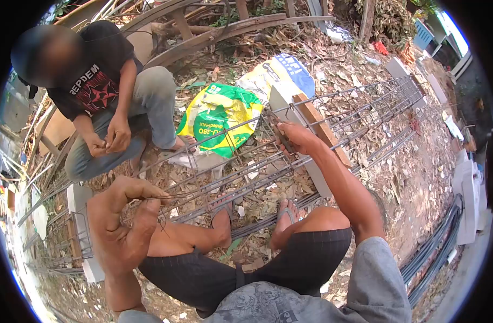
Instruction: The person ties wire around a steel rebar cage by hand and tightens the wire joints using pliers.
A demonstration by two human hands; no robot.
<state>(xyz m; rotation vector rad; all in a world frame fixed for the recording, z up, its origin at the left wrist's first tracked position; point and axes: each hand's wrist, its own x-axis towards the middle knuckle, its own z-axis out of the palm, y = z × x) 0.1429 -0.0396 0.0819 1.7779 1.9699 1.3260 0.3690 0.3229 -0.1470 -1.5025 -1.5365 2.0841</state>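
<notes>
My left hand is closed at the lower left, with thin tie wire pinched between thumb and forefinger. Its free end points right, over the bars of a long steel rebar cage. My right hand is wrapped round dark metal pincers, just above the cage near a brown wood plank. The fingers partly hide the pincers' handles. The cage runs from lower left to upper right, in front of my knees, with square stirrups along it.
Pale blocks stand beneath the cage. Across it squats another person, hands together. Green-yellow sacks lie on leaf-covered ground. A curved wooden frame stands behind; bundled dark bars lie at right.
</notes>
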